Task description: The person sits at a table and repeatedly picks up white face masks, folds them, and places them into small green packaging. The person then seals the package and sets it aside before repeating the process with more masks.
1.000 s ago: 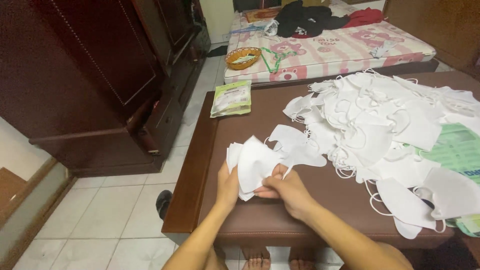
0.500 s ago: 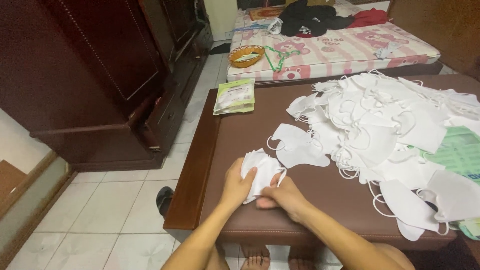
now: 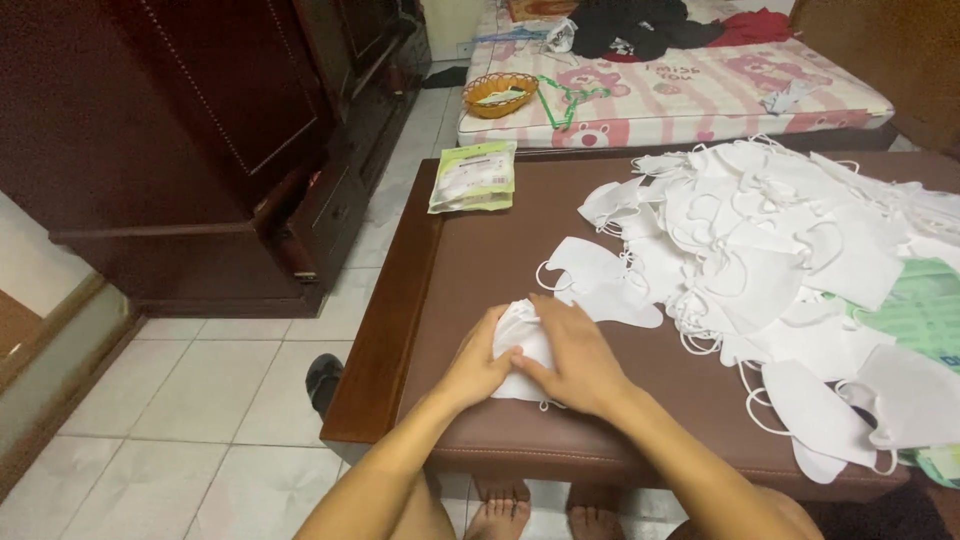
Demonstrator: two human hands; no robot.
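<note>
White masks, a small stack point(image 3: 522, 345), are now pressed flat on the brown table point(image 3: 480, 240) under both hands. Half a second earlier the stack was held upright off the surface, fanned between the fingers; it has since been lowered and squared down. The left hand point(image 3: 478, 362) is cupped against the stack's left edge, and the right hand point(image 3: 577, 358) lies palm-down over its right half; the hands are together, thumbs nearly touching, clamped on the stack. Judged from this, the bundle is gathered and being compacted, not sorted further.

Just beyond the right hand, two single masks point(image 3: 600, 285) lie flat and apart from the stack. Farther right and beyond, a large loose heap of masks point(image 3: 770, 230) with tangled ear loops covers much of the table; it appears unchanged. A green sheet point(image 3: 915, 310) shows under the heap, well right of the hands. A green-and-white packet point(image 3: 473, 176) lies well beyond the left hand, near the table's far left corner. Bare feet are seen below the table's near edge.
</note>
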